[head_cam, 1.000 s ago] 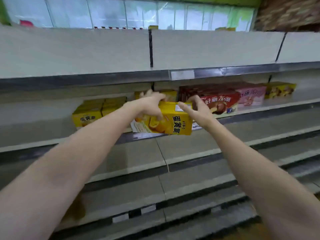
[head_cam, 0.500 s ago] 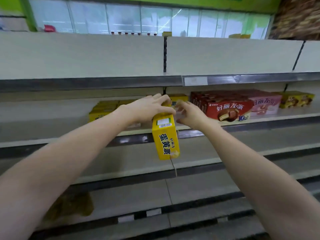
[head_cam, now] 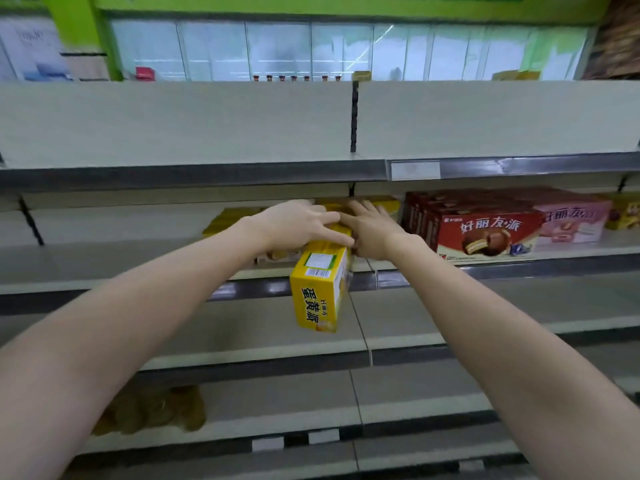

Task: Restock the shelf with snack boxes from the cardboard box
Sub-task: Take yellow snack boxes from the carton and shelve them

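Yellow snack box (head_cam: pixel 320 289): light stiff card, hanging below left hand (head_cam: pixel 294 225) grip pinching top end. Right hand (head_cam: pixel 372 230) alongside, fingers loose. Better gripped mid-sides; slick faces.

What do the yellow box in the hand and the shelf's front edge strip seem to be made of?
Yellow box: probably printed paperboard, slightly glossy; sharp folded edges, printed label and barcode. Front edge strip: looks like grey metal or hard plastic with a dull sheen; the blur leaves it open.
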Motion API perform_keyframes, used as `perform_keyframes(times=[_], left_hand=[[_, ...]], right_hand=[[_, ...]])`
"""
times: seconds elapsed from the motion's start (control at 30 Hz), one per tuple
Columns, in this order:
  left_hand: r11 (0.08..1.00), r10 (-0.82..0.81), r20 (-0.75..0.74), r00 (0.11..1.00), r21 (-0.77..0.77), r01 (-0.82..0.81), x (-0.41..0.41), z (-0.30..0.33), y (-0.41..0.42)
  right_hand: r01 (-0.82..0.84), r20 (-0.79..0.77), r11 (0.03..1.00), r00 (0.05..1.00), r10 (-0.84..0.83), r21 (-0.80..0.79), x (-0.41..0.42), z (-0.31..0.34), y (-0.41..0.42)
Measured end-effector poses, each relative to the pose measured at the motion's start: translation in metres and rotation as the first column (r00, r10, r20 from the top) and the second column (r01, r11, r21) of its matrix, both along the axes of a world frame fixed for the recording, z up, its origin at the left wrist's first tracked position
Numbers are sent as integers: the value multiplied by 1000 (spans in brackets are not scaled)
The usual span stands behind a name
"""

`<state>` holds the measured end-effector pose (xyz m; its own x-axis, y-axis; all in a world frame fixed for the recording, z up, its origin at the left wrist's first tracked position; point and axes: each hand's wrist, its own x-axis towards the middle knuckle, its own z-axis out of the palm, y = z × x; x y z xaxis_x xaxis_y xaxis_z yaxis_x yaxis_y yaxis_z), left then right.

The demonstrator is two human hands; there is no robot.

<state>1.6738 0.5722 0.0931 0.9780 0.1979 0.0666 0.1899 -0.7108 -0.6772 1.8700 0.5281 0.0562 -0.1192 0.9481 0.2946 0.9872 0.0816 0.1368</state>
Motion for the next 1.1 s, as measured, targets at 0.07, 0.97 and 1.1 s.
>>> perform_keyframes(times=[0.07,0.97,1.1], left_hand=[[1000,-13,-8,1000,4,13,-2,-2,3],[583,550,173,817,-780,-227,-6,-11,15],[565,574,193,796,-797,-215,-5,-13,20]], right_hand=[[-5,-16,999,1000,4,-39,1,1,-1],[151,-107,988,982,-155,-44,7,10,-6],[185,-95,983,978,-186,-23,6,8,-6]])
